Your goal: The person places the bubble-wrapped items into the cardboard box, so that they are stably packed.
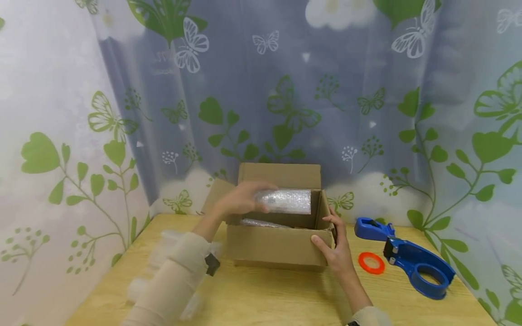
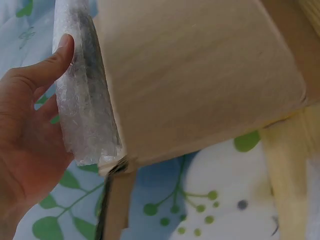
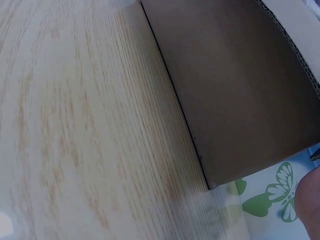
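Note:
An open cardboard box (image 1: pixel 277 246) stands on the table with its flaps folded out. My left hand (image 1: pixel 244 198) grips a bubble-wrapped package (image 1: pixel 289 201) by its left end, over the box's opening. Seen from the left wrist, the thumb presses along the clear bubble wrap (image 2: pixel 87 95), close beside the cardboard side (image 2: pixel 200 75). What the wrap covers is hidden. Another piece of bubble wrap (image 1: pixel 263 223) shows inside the box, near its front wall. My right hand (image 1: pixel 338 251) holds the box's front right corner, thumb on the front panel and fingers at the right side.
To the right lie a small blue tape dispenser (image 1: pixel 373 229), an orange-red tape roll (image 1: pixel 371 263) and a large blue tape gun (image 1: pixel 424 267). Blurred clear plastic wrapping (image 1: pixel 165 249) lies left, partly behind my left sleeve. A patterned curtain (image 1: pixel 261 90) hangs behind the table (image 1: pixel 277 299).

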Available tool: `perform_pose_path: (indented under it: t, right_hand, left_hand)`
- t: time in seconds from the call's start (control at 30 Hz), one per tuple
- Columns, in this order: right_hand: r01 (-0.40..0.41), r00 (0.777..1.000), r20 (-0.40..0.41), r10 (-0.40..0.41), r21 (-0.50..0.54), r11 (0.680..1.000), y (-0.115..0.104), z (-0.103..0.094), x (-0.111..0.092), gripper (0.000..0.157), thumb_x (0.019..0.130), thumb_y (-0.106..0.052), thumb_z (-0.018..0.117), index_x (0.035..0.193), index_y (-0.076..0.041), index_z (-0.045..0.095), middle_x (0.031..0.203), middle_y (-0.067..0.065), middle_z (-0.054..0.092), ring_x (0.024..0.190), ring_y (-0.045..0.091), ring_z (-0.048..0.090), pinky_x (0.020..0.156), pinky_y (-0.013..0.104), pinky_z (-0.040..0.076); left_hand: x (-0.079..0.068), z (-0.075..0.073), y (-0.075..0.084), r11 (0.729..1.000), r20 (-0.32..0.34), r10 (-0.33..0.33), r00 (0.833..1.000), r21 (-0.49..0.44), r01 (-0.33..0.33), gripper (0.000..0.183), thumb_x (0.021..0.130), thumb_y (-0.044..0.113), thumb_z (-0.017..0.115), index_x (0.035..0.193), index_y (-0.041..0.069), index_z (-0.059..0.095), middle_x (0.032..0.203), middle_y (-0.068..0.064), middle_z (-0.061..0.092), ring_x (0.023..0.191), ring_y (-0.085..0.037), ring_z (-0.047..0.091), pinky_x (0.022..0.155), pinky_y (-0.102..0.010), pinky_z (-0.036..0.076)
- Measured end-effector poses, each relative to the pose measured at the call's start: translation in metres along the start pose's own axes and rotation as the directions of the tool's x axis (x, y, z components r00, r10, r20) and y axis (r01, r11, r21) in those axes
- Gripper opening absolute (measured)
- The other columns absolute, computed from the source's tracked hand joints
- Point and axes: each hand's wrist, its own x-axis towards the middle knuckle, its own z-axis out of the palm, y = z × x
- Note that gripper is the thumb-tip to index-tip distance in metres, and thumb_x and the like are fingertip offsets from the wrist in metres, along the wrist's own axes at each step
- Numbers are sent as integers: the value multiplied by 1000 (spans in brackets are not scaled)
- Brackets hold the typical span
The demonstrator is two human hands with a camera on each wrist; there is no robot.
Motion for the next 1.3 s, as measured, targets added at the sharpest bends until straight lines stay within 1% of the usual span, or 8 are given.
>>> perform_pose_path:
  t: [0.2, 0.43, 0.57, 0.67, 0.77, 0.9, 1.1, 1.3]
  right_hand:
    - [1, 1000, -12, 0, 11, 1000, 0, 1, 1, 51, 92, 6, 71, 137, -3, 47, 170, 2, 24, 159, 34, 12, 121, 72, 9]
    - [11, 1000, -16, -11, 9, 1000, 4, 2, -3, 51, 92, 6, 71, 136, -2, 46, 170, 4, 23, 159, 37, 11, 119, 75, 7]
    - [-8, 1000, -15, 8, -1, 1000, 3, 1, -3, 51, 93, 4, 71, 137, -4, 47, 170, 1, 23, 159, 34, 11, 120, 74, 7]
    - [-13, 1000, -18, 13, -9, 1000, 2, 0, -1, 51, 93, 2, 72, 137, -6, 48, 170, 0, 24, 159, 33, 11, 121, 73, 6]
    - [5, 1000, -19, -5, -6, 1000, 2, -1, 0, 52, 92, 3, 71, 137, -5, 48, 170, 2, 24, 159, 35, 12, 120, 74, 7]
    - [22, 1000, -12, -22, -1, 1000, 3, -1, -1, 52, 92, 4, 71, 137, -3, 47, 170, 4, 24, 159, 36, 12, 120, 74, 8]
    - [-2, 1000, -8, 2, -4, 1000, 2, -1, -2, 52, 92, 3, 71, 138, -4, 47, 171, 0, 23, 159, 33, 11, 120, 74, 7]
    - [-11, 1000, -5, 11, -1, 1000, 3, -2, 0, 53, 93, 3, 71, 139, -4, 46, 172, 0, 22, 160, 31, 10, 122, 69, 9]
  left_hand:
    - [5, 19, -5, 998, 0, -40, 999, -50, 40, 63, 91, 16, 80, 150, 13, 56, 154, -5, 55, 144, -29, 48, 120, -47, 37]
    - [10, 42, -11, 995, 22, -89, 996, -45, 90, 63, 91, 20, 81, 150, 17, 56, 153, -3, 56, 143, -27, 49, 119, -46, 40]
    - [13, 52, -15, 996, 4, -84, 996, -32, 84, 62, 89, 19, 83, 146, 15, 60, 149, -4, 60, 141, -28, 52, 119, -46, 40]
    - [17, 55, -18, 998, -10, -66, 998, 0, 66, 61, 87, 17, 85, 143, 13, 62, 146, -6, 62, 139, -28, 54, 118, -45, 41]
    - [19, 58, -21, 998, -6, -64, 998, 22, 64, 61, 86, 18, 85, 142, 13, 63, 145, -7, 63, 138, -29, 55, 117, -45, 42]
    - [21, 61, -26, 996, 7, -87, 996, 15, 87, 61, 85, 19, 86, 142, 14, 63, 145, -8, 63, 137, -31, 55, 117, -46, 42]
    - [22, 65, -34, 992, 5, -124, 992, 8, 124, 62, 85, 24, 86, 142, 14, 63, 144, -10, 64, 133, -33, 58, 115, -47, 44]
    - [23, 64, -34, 986, 16, -167, 986, -20, 167, 63, 86, 26, 86, 144, 16, 62, 146, -9, 62, 136, -34, 56, 116, -49, 42]
